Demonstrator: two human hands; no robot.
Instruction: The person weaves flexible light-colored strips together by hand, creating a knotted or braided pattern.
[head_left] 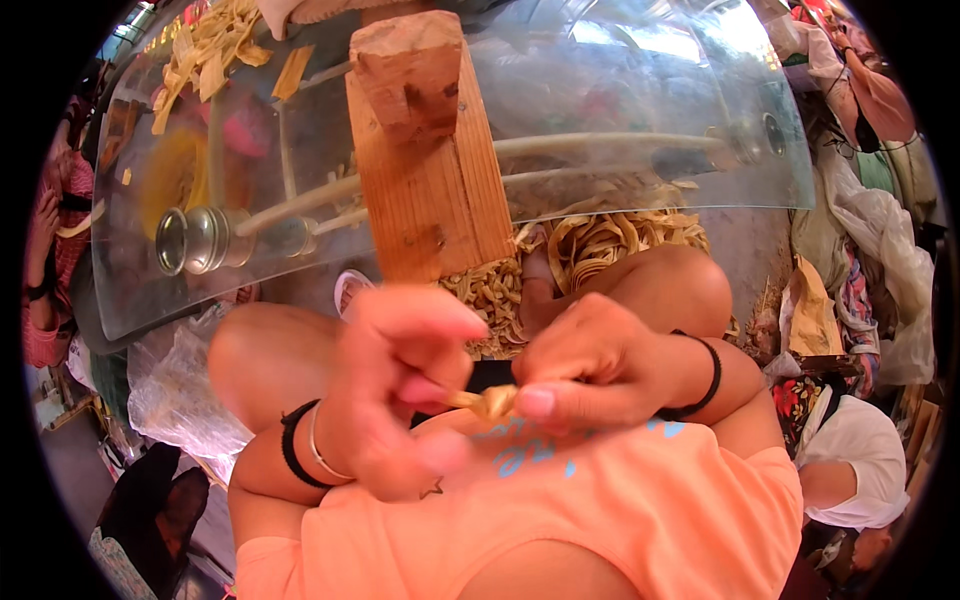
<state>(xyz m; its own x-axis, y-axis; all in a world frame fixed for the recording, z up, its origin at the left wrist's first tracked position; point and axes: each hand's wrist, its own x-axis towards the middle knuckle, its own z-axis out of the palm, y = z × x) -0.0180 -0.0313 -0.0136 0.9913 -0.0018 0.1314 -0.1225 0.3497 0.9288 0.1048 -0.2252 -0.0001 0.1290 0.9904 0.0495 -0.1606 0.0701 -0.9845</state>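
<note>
Between my hands is a short, pale yellow-brown strip of dried plant fibre (494, 403), with a small folded or knotted lump in its middle. My right hand (605, 360) pinches the lump's right side between thumb and fingers. On the other side, my left hand (385, 385) is curled and partly smeared by motion, its fingertips closed at the strip's thin left end. Both hands are held in front of my orange shirt, above my lap. Black bands circle both wrists, and a thin bangle is on the left one.
Ahead stands a glass tabletop (620, 180), with a wooden block stand (425, 200) on it. Loose dried strips (215, 50) lie at its far left. Coiled strips (610, 240) are piled beyond my legs. Clear plastic sheeting (185, 390) lies at left. Other people sit at both sides.
</note>
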